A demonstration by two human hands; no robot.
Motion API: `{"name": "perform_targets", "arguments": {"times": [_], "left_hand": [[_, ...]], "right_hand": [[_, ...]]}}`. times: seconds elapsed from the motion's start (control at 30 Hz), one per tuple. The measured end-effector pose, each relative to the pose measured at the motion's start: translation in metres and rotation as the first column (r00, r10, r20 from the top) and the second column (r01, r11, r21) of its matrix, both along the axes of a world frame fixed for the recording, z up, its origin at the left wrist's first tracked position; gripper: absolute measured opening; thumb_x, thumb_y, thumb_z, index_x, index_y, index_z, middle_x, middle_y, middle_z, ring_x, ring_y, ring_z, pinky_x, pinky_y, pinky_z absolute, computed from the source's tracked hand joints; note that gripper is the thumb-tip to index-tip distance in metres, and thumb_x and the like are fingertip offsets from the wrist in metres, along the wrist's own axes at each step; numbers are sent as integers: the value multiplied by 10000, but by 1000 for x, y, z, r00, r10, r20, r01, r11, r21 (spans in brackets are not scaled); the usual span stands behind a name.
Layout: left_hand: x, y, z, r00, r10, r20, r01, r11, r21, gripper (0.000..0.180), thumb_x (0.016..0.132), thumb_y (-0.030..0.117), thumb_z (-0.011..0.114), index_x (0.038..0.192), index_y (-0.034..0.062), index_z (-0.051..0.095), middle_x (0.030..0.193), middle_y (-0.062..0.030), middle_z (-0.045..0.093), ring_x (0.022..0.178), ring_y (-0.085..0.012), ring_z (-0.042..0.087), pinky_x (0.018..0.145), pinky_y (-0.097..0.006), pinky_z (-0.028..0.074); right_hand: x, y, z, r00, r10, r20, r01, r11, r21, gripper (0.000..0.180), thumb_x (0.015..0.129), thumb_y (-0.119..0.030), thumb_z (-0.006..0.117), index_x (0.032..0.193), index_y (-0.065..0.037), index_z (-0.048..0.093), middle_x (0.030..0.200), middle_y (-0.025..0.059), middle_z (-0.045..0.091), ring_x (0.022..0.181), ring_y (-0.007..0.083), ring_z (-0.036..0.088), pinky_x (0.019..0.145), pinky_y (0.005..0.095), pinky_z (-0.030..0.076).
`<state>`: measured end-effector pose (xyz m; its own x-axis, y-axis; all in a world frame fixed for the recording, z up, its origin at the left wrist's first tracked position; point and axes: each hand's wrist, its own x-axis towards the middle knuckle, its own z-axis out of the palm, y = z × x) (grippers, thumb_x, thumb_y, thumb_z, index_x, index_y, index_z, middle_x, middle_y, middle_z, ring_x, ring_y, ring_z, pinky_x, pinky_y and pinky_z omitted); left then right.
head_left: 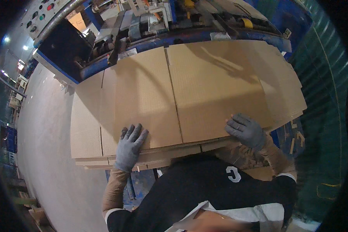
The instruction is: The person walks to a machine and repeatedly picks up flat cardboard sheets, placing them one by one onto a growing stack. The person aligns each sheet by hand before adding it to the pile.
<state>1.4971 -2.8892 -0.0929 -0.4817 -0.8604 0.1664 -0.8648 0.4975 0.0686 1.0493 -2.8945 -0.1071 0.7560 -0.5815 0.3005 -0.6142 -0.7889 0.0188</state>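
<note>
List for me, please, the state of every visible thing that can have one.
Top cardboard sheet: lying flat, slotted.
Cardboard stack beneath: edges uneven.
Left hand: gloved, fingers spread, on the top sheet.
Right hand: gloved, fingers close together, at its near edge.
Blue machine: running or stopped, cannot tell.
Ceiling lights: lit.

Between the grey-gloved left hand (129,147) and the grey-gloved right hand (246,131), a hand could pass over the broad top of the stacked flat brown cardboard sheets (216,92) (only shadows and a narrow dark slot cross it). At their far edge, the long blue metal machine beam (189,37) blocks the way. A dark blue metal side panel (60,54) obstructs the far left corner; the pale grey floor (46,127) leaves room farther left. The black-shirted torso (197,183) closes the near side, the green corrugated wall (324,116) the right.
</note>
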Motion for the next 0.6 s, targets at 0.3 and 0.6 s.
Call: {"name": "perform_targets", "arguments": {"times": [0.3,0.6], "left_hand": [[10,-18,-7,999,-29,43,31,999,-39,472,826,93,503,1295,136,518,1361,-164,484,1229,-382,471,1053,-538,317],[77,-98,-20,636,486,-600,-389,873,294,307,941,205,494,1180,51,610,1294,-200,542,1138,-366,551,937,-386,448]], "right_hand": [[-5,-40,10,996,75,44,-76,997,22,363,791,-274,627,1117,-113,629,1170,87,629,1102,316,583,939,440,472],[-100,-194,-61,387,-840,381,848,487,211,323,920,-339,522,1016,-49,626,1083,164,643,989,369,598,868,426,483]]}}
